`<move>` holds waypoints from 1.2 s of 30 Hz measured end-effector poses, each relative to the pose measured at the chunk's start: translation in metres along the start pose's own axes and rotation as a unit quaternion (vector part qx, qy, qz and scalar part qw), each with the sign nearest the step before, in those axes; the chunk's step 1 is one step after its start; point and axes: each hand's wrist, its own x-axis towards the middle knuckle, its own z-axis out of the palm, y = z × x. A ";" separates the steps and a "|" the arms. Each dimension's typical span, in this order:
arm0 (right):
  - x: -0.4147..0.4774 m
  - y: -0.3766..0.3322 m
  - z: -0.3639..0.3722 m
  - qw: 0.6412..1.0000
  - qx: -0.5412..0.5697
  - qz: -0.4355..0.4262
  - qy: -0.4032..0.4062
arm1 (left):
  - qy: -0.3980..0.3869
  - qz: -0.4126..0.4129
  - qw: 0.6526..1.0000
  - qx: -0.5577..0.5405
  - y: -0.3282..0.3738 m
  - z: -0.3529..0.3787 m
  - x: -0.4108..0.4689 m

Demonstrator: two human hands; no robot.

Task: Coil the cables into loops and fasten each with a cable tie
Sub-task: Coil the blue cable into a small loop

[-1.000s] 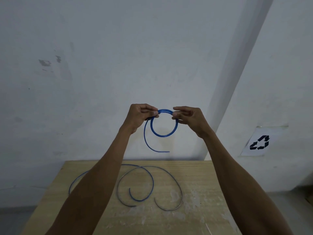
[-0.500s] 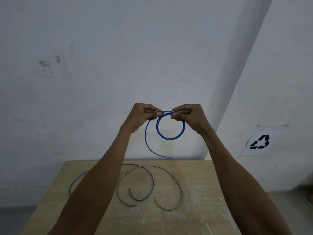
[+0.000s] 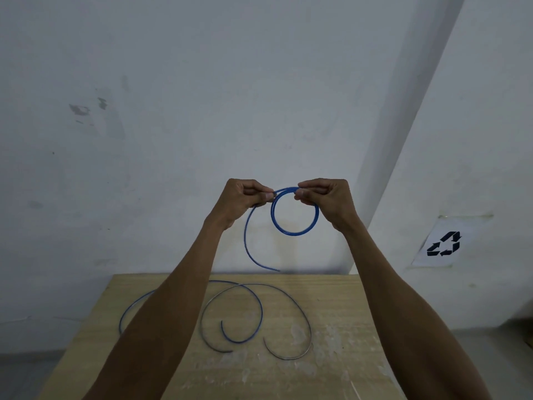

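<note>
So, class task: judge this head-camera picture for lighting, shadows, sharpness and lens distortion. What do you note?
Head view: light is dim, flat and bluish, with only soft shadows on the wall; the blue cable held up by the left hand and right hand is sharp; the wide lens leans the wall corner and spreads the forearms toward the edges; no glare on the table.

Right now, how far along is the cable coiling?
Nothing looks finished: no cable tie shows. In hand: the left hand and right hand pinch a partly coiled blue cable in the air, its tail hanging loose. Left: a second blue cable and a grey cable lie uncoiled on the wooden table.
</note>
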 end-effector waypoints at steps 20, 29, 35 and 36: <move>-0.018 0.005 -0.012 0.984 0.109 0.118 -0.078 | -0.039 -0.060 0.991 -0.115 -0.007 0.006 -0.008; -0.016 0.006 -0.004 0.977 0.117 0.163 -0.070 | -0.061 -0.055 0.993 -0.086 -0.009 -0.003 -0.008; -0.011 0.005 0.000 0.989 0.089 0.114 -0.032 | -0.045 -0.034 0.995 -0.082 -0.007 -0.006 -0.008; -0.010 0.005 0.000 0.989 0.085 0.113 -0.037 | -0.038 -0.033 0.995 -0.082 -0.008 -0.006 -0.008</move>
